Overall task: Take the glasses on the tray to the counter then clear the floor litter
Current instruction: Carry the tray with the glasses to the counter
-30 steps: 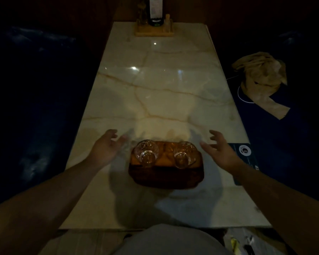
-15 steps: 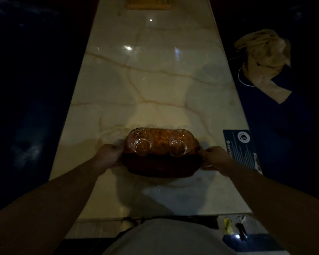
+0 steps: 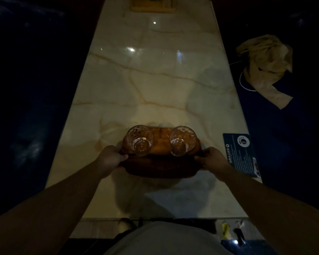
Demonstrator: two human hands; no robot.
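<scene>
Both hands, open beside the tray a second ago, are now clenching its ends: left hand (image 3: 111,159), right hand (image 3: 213,159); the tray (image 3: 162,167) and two glasses (image 3: 140,139) between them are sitting ready for lifting off the table (image 3: 155,85)

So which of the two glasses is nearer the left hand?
The left glass, standing at the tray's left end beside the left hand; the other glass stands by the right hand.
</scene>
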